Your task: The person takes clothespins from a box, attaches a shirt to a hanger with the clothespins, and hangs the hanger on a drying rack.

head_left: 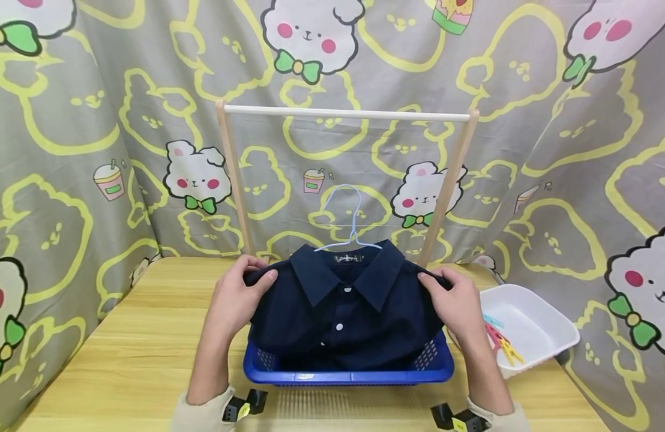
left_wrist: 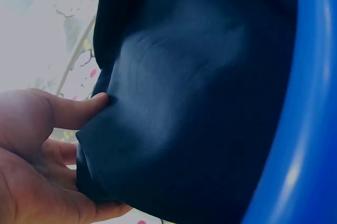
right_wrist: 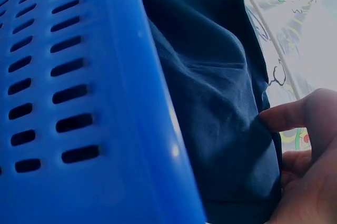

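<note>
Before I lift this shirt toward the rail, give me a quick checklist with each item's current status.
1. Left hand gripping the shirt at one shoulder: ok.
2. Right hand gripping the other shoulder: ok.
3. Hanger showing at the collar, hook up: ok.
4. Hanger arms seated evenly inside both shoulders: cannot tell, cloth hides them.
5. Shirt clear of the blue basket: not ok, its lower part lies inside.
6. Hanger hooked on the rail: not ok, it's off the rail.
</note>
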### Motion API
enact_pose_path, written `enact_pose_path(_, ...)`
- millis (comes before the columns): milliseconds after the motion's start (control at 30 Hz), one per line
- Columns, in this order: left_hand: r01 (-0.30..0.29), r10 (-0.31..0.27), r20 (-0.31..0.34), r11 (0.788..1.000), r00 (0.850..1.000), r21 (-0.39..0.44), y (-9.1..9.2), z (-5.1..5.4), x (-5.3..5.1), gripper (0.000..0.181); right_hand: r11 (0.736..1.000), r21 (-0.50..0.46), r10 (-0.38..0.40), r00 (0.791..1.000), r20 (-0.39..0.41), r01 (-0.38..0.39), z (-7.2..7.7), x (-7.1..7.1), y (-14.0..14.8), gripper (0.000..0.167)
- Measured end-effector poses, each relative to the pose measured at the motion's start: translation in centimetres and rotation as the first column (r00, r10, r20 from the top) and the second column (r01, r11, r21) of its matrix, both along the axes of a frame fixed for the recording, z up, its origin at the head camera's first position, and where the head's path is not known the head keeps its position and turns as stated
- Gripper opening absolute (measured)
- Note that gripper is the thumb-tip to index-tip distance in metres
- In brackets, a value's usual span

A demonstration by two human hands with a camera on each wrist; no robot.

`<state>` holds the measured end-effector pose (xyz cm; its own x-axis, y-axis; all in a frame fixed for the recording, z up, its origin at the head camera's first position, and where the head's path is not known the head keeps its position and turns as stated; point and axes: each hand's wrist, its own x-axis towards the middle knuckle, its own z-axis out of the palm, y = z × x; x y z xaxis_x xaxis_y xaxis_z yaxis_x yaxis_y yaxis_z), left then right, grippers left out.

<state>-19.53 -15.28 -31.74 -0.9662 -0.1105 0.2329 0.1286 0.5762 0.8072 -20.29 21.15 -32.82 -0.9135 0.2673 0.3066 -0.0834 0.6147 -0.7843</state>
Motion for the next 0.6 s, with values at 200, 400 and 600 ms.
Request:
enact_pose_path(200,-0.009,0.009,-0.025,1.0,1.0,-0.001,0.1,0.1,-0.1,0.032,1.0,-0.006,-0.006,1.0,-0.009,0.006,0.1,-0.1,0.3,0.032)
enact_pose_path(400,-0.019,0.017,-0.061,0.999,0.998,-0.042,0.1,0.3,0.1,0.032,1.0,-0.012,-0.023,0.999,-0.035,0.022,0.3,0.0,0.6,0.029)
enact_pose_path(600,0.049,-0.054,-0.03,0.986,0.998,-0.161,0.1,0.7,0.8,0.036,0.999,-0.018,-0.036,0.999,-0.008,0.036,0.4,0.0,1.1,0.032)
